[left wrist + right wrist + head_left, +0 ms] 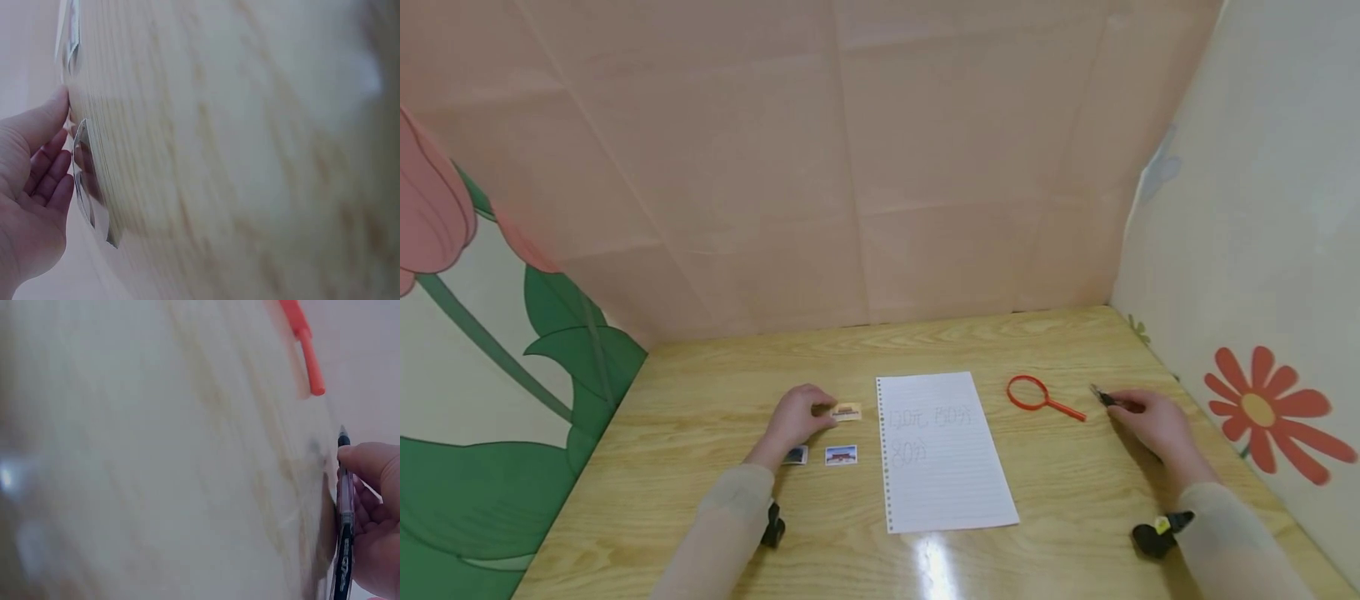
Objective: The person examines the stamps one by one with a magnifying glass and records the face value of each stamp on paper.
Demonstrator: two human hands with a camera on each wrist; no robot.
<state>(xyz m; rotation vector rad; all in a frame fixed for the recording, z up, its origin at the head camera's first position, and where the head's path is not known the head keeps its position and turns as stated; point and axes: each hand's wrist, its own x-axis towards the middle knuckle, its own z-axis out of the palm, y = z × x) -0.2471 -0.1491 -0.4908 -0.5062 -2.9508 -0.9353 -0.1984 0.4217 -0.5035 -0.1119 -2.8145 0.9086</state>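
Note:
At the left edge of a yellowish postage stamp [847,412], my left hand [797,419] has its thumb and index finger pinching that edge, close over the table. Nearer me lies a stamp with a red building [841,455]. A darker stamp [795,455] is partly hidden beneath my left wrist. In the left wrist view a curled-up stamp [92,181] stands beside the fingers. My right hand [1153,425] holds a black-and-clear pen [345,519] between thumb and fingers, its tip pointing away from me, just right of a red magnifying glass [1066,410].
A lined sheet of paper [951,492] with handwritten figures lies mid-table, punched holes along its left edge. The wooden table [752,362] ends at a pink sheet [760,167] behind and a flower-printed panel [1195,250] on the right.

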